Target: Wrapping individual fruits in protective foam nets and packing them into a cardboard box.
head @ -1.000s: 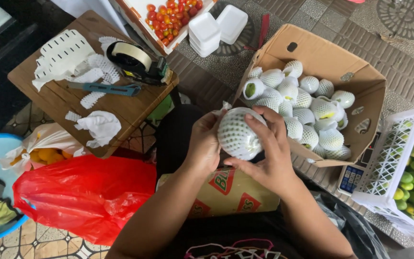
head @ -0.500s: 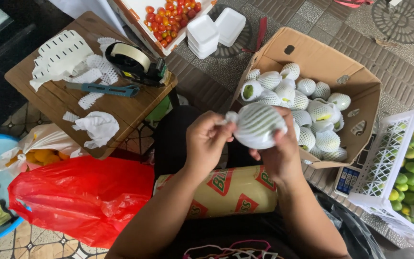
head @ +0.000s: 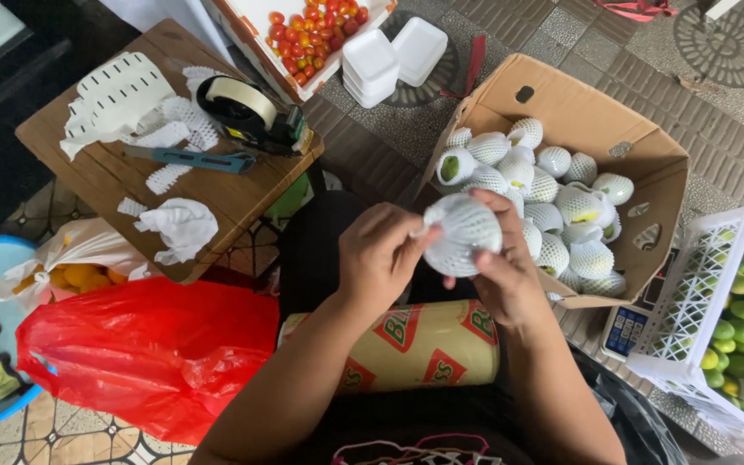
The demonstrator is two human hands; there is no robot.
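Both hands hold one round fruit wrapped in a white foam net (head: 467, 231) at the middle of the view. My left hand (head: 379, 258) pinches the net's left end with its fingertips. My right hand (head: 501, 271) cups the fruit from below and behind. Just beyond them, an open cardboard box (head: 600, 120) holds several more fruits in the same white nets, one showing green skin. A roll of cling film in a printed sleeve (head: 415, 344) lies across my lap under my forearms.
A small wooden table (head: 122, 185) at left carries loose foam nets, a tape dispenser (head: 247, 112) and a blue utility knife (head: 191, 159). A red plastic bag (head: 139, 353), a blue basin, a bag of oranges, a white crate of green fruit (head: 738, 301), a calculator, cherry tomatoes and white foam boxes surround me.
The netted fruit has been turned and shifted slightly in my hands, staying in front of the box. My left fingers now pinch the net's end.
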